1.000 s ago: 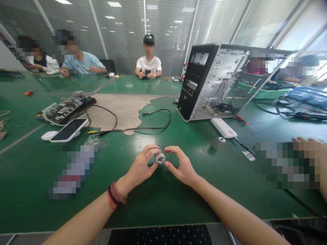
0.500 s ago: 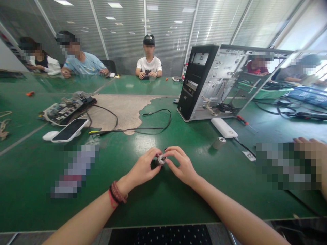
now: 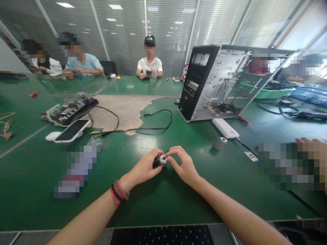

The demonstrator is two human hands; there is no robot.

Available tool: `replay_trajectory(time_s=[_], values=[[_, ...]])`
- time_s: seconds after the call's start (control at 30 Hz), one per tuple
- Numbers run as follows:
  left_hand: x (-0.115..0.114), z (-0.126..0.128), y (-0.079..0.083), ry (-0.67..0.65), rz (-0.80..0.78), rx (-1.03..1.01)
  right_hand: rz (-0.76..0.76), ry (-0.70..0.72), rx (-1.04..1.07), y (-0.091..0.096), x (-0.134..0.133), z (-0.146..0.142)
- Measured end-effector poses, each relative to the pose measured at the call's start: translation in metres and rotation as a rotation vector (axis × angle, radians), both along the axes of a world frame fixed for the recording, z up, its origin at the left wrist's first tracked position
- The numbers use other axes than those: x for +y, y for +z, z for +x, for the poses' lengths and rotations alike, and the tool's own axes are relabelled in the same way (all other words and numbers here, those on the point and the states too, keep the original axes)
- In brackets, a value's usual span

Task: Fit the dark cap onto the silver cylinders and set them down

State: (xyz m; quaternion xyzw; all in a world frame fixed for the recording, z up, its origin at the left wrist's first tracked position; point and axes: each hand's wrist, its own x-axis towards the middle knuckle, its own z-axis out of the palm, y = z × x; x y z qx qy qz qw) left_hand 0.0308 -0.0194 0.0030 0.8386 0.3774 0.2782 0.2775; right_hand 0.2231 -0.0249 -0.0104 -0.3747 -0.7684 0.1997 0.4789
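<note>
Small metal cylinder point(image 3: 162, 160), nearer the wearer than the open computer case point(image 3: 200, 76) and off to that case's left, with its round end face turned toward the view; whether its base touches the green table point(image 3: 127, 211) is hidden. The left hand point(image 3: 144, 167) has thumb and fingers curled round its left side, parted by its width and holding it. The right hand point(image 3: 186, 169) has thumb and forefinger drawn nearly together at the right edge of the end face; I cannot tell whether they pinch a small part or only touch the rim. Judging by the metal look, it should feel rigid and dense for its size, hard to crush, with a smooth side that could turn or slip under a light grip. The side wall seems the best hold, thumb opposite fingers, leaving the face free; any fine parts at its centre may be delicate.
</note>
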Motion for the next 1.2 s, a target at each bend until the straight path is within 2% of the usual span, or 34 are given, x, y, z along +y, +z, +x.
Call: replay_trajectory(time_s=[0.17,0.37,0.5,0.77,0.93,1.2], values=[[0.003,-0.006,-0.002,0.003,-0.013,-0.02,-0.066,-0.065,-0.008,-0.001,0.005,0.004],[0.002,-0.007,-0.001,0.018,-0.007,0.002,-0.176,0.004,-0.359,-0.017,0.013,0.007],[0.004,-0.008,-0.001,0.024,-0.019,0.028,-0.192,0.031,-0.445,-0.017,0.014,0.008],[0.009,-0.021,0.006,-0.062,0.028,0.106,-0.225,0.083,-0.46,-0.008,0.012,0.013],[0.011,-0.027,0.01,-0.028,0.114,0.214,-0.172,0.076,-0.381,-0.013,0.01,0.007],[0.013,-0.026,0.004,0.026,0.214,0.3,-0.087,0.088,-0.212,-0.012,0.013,-0.007]])
